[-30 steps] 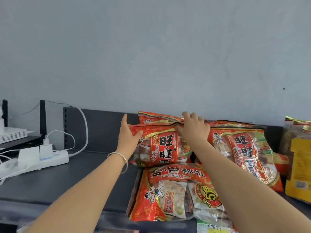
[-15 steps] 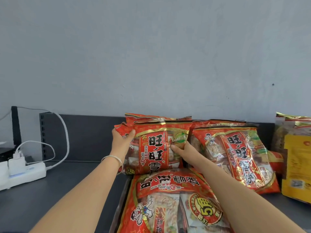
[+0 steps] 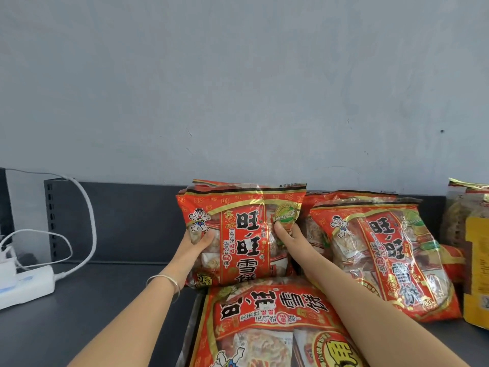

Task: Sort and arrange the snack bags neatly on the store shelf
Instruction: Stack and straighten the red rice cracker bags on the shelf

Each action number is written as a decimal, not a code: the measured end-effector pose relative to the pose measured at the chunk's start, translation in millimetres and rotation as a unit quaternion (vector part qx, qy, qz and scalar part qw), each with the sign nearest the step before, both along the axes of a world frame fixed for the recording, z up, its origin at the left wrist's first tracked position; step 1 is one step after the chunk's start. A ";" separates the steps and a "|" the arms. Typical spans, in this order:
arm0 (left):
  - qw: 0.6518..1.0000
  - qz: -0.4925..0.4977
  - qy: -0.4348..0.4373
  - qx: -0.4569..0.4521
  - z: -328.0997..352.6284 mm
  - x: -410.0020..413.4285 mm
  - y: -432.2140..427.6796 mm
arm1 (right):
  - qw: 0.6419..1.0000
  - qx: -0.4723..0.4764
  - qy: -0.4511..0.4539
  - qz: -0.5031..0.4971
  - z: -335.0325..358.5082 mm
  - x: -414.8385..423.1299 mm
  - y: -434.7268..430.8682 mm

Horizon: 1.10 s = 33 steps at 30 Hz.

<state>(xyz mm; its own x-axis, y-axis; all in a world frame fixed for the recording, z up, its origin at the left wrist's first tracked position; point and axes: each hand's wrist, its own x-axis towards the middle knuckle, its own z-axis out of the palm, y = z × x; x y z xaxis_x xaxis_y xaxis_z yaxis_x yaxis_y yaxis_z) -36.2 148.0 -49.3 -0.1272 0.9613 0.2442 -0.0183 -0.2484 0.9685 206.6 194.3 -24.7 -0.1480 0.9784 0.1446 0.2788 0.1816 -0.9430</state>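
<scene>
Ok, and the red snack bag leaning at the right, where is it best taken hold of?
Likely the free top seam, coming from above and in front: the leaning bag tilts back, its lower end on the shelf. The left hand and right hand now grip the upright bag.

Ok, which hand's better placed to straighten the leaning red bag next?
Right, probably. The right hand grips the upright bag's right edge, directly beside the leaning bag. The left hand grips the far edge, with the upright bag in between.
</scene>
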 end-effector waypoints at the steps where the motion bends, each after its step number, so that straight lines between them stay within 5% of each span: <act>1: 1.000 0.002 -0.004 0.000 -0.9 1.1 0.5 | 1.000 0.005 -0.003 -0.008 0.9 -1.0 0.5; 11: 0.992 0.037 0.110 -0.045 28.9 6.7 -2.2 | 0.989 -0.025 -0.132 -0.069 27.3 4.2 3.2; 23: 0.986 0.128 0.043 -0.094 13.5 18.1 -15.4 | 0.970 -0.040 -0.193 -0.144 21.8 0.7 -16.7; 26: 0.972 0.196 0.108 -0.065 15.8 27.7 -28.4 | 0.963 -0.020 -0.216 -0.160 23.3 7.2 -32.1; 30: 0.907 0.335 0.257 -0.002 22.2 41.6 -52.3 | 0.943 0.059 -0.280 -0.171 22.0 17.9 -58.0; 33: 0.889 0.336 0.312 0.002 24.7 46.2 -68.3 | 0.931 0.085 -0.333 -0.125 20.2 25.4 -75.4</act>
<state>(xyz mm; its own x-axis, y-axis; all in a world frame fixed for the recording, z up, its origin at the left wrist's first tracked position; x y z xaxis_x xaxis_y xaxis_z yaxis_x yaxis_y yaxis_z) 10.0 79.7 -24.6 -0.5110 0.7185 0.4718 0.6758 -0.0034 0.7371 232.0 118.9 -4.5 -0.0301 0.9657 0.2579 0.8446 0.1626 -0.5102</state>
